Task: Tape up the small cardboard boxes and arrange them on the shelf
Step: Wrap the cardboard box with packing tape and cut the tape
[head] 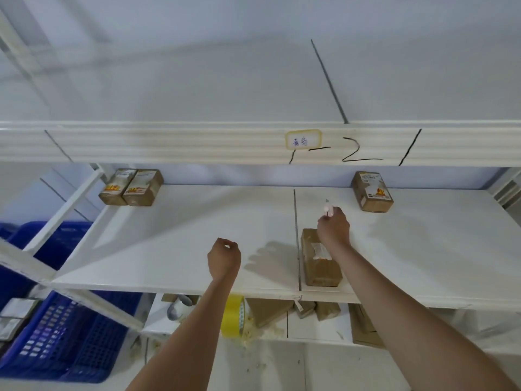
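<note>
Right grip: our right hand (333, 227) is raised over the shelf (197, 235), fingers curled round a small white cutter (328, 209) whose blade tip points away from us.
Left grip: our left hand (224, 256) hovers over bare shelf board, fingers loosely curled, holding nothing that we can see.
Box under the right grip: a small cardboard box (320, 263) lies flat on the shelf just below our right wrist, beside the dark seam between the two boards; our hand does not touch it.
Look: brown card wrapped in glossy tape, a white label on top, long and narrow, edges square.
Handling: we judge it light and fairly stiff, easy for one hand. The taped faces look slick, so we would take it across the narrow width, thumb on one long side and fingers on the other, not by the label.
Beyond the right grip: one box with a printed label (372, 191) stands at the back of the shelf.
Far left of the left grip: two boxes side by side (131, 187), touching, at the back corner.
Below the grips: a yellow tape roll (233, 316) and more brown boxes on the lower shelf; a blue crate (56, 334) stands left.
</note>
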Demonstrator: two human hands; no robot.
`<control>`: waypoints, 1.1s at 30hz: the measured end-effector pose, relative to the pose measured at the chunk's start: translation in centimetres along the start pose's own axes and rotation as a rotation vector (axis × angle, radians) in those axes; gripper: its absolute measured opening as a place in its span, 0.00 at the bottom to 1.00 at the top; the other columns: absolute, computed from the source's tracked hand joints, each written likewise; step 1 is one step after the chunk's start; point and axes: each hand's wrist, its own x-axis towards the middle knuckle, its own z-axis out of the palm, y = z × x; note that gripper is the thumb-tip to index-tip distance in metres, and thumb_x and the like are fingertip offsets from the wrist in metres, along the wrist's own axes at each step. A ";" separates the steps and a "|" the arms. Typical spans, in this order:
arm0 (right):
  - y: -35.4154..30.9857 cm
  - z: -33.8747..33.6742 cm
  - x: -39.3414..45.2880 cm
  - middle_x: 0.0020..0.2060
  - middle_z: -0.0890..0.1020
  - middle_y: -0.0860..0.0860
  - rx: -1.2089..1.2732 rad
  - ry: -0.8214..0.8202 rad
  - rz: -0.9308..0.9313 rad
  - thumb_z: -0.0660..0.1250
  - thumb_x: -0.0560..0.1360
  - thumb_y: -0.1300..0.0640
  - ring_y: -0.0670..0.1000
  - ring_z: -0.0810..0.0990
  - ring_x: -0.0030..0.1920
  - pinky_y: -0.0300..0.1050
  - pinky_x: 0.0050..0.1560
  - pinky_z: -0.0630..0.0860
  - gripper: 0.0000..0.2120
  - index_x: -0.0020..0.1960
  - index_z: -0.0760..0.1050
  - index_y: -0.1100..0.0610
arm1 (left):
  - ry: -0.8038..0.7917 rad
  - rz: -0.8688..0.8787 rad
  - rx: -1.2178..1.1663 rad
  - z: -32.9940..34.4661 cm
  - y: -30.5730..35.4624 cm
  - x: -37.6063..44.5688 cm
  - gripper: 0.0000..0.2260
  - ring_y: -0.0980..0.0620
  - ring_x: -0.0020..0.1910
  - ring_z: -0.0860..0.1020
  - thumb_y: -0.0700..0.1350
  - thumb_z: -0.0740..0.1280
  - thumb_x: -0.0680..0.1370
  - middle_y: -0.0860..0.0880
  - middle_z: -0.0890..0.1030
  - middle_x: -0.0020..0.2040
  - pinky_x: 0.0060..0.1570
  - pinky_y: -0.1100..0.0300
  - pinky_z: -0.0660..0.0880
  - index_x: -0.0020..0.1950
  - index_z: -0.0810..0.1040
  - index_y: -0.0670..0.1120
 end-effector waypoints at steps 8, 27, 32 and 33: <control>-2.4 7.6 -8.1 0.39 0.76 0.46 -0.070 -0.321 -0.265 0.58 0.85 0.48 0.48 0.76 0.37 0.35 0.29 0.65 0.10 0.51 0.71 0.54 | -0.233 -0.234 0.053 -4.2 -5.8 0.3 0.16 0.41 0.42 0.80 0.52 0.63 0.81 0.37 0.79 0.42 0.38 0.56 0.71 0.46 0.73 0.39; 2.2 12.4 -12.8 0.47 0.83 0.56 -0.137 -0.520 -0.075 0.63 0.82 0.59 0.51 0.79 0.32 0.35 0.30 0.75 0.08 0.53 0.77 0.62 | -0.578 -0.465 -0.166 -4.1 -10.1 -2.5 0.15 0.44 0.49 0.81 0.44 0.73 0.79 0.40 0.81 0.53 0.50 0.51 0.82 0.61 0.75 0.38; 2.9 12.4 -12.7 0.45 0.83 0.52 -0.168 -0.509 -0.071 0.60 0.80 0.63 0.52 0.78 0.41 0.43 0.39 0.75 0.09 0.48 0.79 0.59 | -0.597 -0.455 -0.196 -4.6 -9.8 -2.3 0.15 0.44 0.52 0.82 0.42 0.72 0.79 0.40 0.81 0.57 0.48 0.53 0.81 0.63 0.73 0.40; 2.9 12.4 -12.8 0.46 0.83 0.53 -0.165 -0.510 -0.064 0.60 0.80 0.63 0.53 0.78 0.42 0.44 0.41 0.75 0.09 0.49 0.79 0.59 | -0.604 -0.451 -0.196 -4.7 -9.7 -2.3 0.15 0.43 0.55 0.82 0.42 0.72 0.79 0.40 0.81 0.59 0.51 0.52 0.81 0.63 0.73 0.40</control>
